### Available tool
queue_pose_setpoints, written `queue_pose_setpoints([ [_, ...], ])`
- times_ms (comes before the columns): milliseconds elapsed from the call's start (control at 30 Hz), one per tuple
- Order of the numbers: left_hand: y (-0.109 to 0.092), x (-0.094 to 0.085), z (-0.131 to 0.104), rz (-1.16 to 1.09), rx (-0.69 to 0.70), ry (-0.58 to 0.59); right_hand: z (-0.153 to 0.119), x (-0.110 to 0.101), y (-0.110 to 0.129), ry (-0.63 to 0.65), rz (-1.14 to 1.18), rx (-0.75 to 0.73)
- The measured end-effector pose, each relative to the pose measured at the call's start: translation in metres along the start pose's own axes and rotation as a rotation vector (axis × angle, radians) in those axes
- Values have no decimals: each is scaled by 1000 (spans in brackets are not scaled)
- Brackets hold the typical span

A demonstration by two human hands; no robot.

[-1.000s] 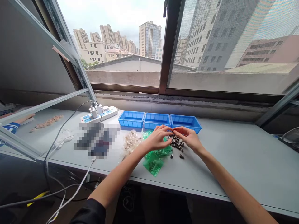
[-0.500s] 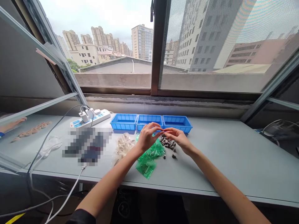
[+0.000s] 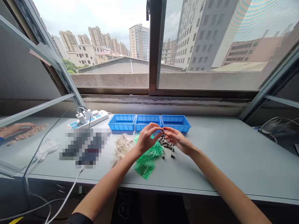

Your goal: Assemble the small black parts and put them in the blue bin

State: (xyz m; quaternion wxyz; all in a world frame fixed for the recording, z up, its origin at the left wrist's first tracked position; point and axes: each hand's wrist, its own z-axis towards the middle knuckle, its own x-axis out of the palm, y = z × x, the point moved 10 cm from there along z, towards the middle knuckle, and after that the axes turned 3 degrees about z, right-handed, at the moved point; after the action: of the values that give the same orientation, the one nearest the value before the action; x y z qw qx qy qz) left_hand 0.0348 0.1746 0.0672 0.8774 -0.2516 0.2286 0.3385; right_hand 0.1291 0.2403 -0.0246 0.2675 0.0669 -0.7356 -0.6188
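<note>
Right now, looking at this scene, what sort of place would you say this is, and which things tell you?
Probably a small workshop or light assembly bench: blue bins stand in a row, small dark metallic parts lie loose, and green plastic bags hold more little pieces.

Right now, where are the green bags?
In the head view, the green bags lie on the table by the left hand, between clear bags on the left and dark pieces on the right.
</note>
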Motion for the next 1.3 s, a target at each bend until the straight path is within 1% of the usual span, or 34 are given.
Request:
queue_pose_setpoints([
  [100, -2, 0, 0, -34, -12, 3, -3, 8, -1, 53, 78, 48],
  [167, -1, 2, 0, -43, -27, 24, -5, 11, 0, 72, 97, 56],
  [267, -1, 8, -1, 10, -28, 82, -4, 9, 1, 58, 80, 34],
  [400, 5, 14, -4, 206, -22, 140, 1, -4, 3, -16, 45, -1],
  [533, 8, 14, -4, 325, 20, 149, 4, -24, 13, -115, 34, -69],
  [733, 4, 11, -4, 369, 88, 98, 1, -58, 30, -345, -15, -185],
  [833, 4, 13, -4, 384, 94, 114, -2, -71, 36, -456, -46, -233],
  [900, 4, 14, -4, 393, 92, 131, -4, -77, 37, -503, -65, -239],
  [1100, 0, 17, -3, 395, 109, 166, -2, -85, 35, -536, -160, -221],
  [1200, -3, 20, -3, 394, 117, 194, -1, -84, 38, -528, -253, -248],
  [1300, -3, 23, -4, 395, 107, 218, -4, -85, 45, -550, -348, -306],
])
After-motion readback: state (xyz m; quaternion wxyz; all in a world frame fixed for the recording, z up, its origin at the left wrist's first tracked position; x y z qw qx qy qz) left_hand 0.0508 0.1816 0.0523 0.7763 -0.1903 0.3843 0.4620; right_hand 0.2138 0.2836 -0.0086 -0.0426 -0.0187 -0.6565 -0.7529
